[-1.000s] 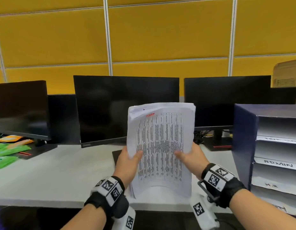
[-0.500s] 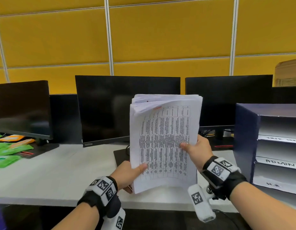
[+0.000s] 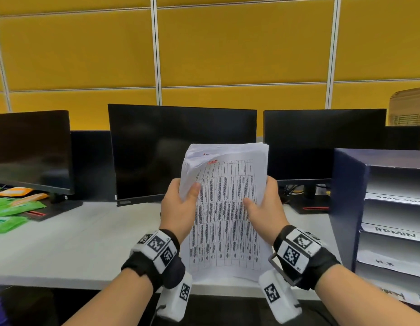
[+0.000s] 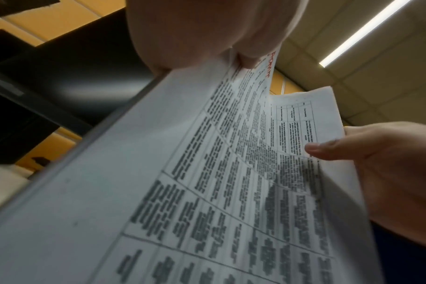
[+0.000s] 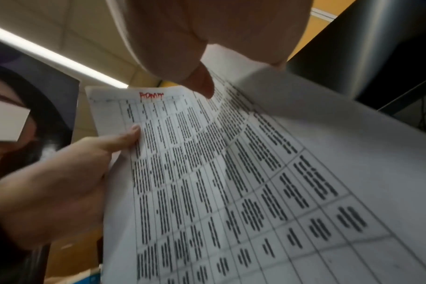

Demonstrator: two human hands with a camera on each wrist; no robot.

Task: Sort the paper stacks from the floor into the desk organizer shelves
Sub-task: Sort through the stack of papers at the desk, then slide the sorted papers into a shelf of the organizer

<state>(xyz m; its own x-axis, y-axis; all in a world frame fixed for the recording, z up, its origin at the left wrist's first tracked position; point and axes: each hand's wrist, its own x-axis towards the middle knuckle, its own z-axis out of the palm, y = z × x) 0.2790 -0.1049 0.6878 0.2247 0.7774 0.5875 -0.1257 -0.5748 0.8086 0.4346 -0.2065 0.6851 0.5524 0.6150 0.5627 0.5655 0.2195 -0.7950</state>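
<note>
I hold a stack of printed paper (image 3: 225, 208) upright over the desk, its top sheet a table with a red handwritten word at the top. My left hand (image 3: 180, 203) grips the stack's left edge, thumb on the front and curling the top sheet's corner. My right hand (image 3: 263, 205) grips the right edge, thumb on the front. The wrist views show the same paper stack (image 4: 207, 182) (image 5: 231, 182) close up, with the red word (image 5: 150, 96) readable. The dark blue desk organizer (image 3: 350, 203) stands at the right, its shelves labelled, one reading ADMIN (image 3: 395, 235).
Three dark monitors (image 3: 180, 149) line the back of the white desk (image 3: 75, 243) before a yellow partition. Green and orange packets (image 3: 9, 208) lie at the far left. A cardboard box (image 3: 409, 107) sits behind the organizer.
My left hand has moved up from the stack's lower left corner to its upper left edge. The stack has come down a little and the top sheet's corner now curls forward.
</note>
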